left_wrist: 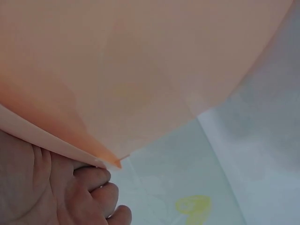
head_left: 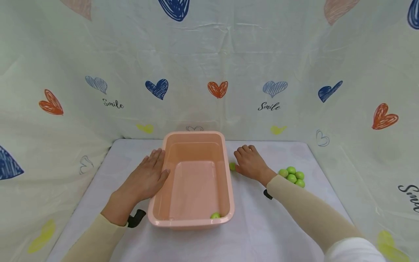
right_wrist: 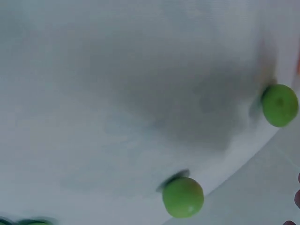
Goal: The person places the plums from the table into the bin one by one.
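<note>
A pink plastic tub (head_left: 196, 189) stands on the white-covered table. My left hand (head_left: 147, 178) rests on its left rim, fingers straight and together, thumb over the edge; the left wrist view shows the palm (left_wrist: 28, 178) against the rim. One small round green fruit (head_left: 215, 215) lies in the tub's near right corner, partly hidden by the rim. To the tub's right, my right hand (head_left: 251, 163) hovers with fingers loosely bent, nothing visible in them. Beside its thumb is a green fruit (head_left: 232, 166). Two green fruits, one nearer (right_wrist: 183, 197) and one farther (right_wrist: 280, 105), show in the right wrist view.
Several more green fruits (head_left: 291, 177) sit in a cluster on the table, right of my right wrist. A white cloth (head_left: 245, 65) with printed hearts hangs behind the table and along both sides. The table's back edge (head_left: 268, 141) runs just beyond the tub.
</note>
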`<state>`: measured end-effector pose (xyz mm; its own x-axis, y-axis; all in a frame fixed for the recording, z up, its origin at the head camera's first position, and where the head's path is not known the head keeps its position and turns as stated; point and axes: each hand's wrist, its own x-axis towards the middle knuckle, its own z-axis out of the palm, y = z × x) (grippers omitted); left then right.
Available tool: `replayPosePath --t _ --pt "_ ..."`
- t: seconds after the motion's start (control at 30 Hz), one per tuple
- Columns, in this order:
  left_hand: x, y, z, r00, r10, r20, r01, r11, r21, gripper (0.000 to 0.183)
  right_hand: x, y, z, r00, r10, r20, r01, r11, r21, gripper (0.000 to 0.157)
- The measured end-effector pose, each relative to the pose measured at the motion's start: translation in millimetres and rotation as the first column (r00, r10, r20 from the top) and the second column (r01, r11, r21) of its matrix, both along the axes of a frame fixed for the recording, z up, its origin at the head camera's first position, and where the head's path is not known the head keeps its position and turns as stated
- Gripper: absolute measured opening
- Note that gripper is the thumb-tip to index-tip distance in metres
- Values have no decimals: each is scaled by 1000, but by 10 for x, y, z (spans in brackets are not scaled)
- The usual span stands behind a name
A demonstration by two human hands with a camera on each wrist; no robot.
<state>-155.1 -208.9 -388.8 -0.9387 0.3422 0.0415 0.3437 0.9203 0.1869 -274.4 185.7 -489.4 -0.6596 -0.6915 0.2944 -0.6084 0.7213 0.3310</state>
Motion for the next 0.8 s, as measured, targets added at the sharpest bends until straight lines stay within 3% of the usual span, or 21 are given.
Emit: replayPosePath --t 0.13,0.27,0.53,0.8 --pt "-8 -4 -13 1000 -6 1 6 1000 2 67 -31 10 -177 995 80 -52 -75 993 89 27" --pt "-14 -9 -24 1000 -13 -2 13 1000 2 67 -47 -21 -252 988 134 -75 -122 982 146 17" --pt "-9 -9 -18 1000 -13 -6 13 1000 4 68 -46 -101 -248 989 135 -64 -114 958 262 8" --pt "-5 -7 -10 1000 -15 -7 15 1000 5 67 -69 -109 -271 993 111 -38 -96 955 280 6"
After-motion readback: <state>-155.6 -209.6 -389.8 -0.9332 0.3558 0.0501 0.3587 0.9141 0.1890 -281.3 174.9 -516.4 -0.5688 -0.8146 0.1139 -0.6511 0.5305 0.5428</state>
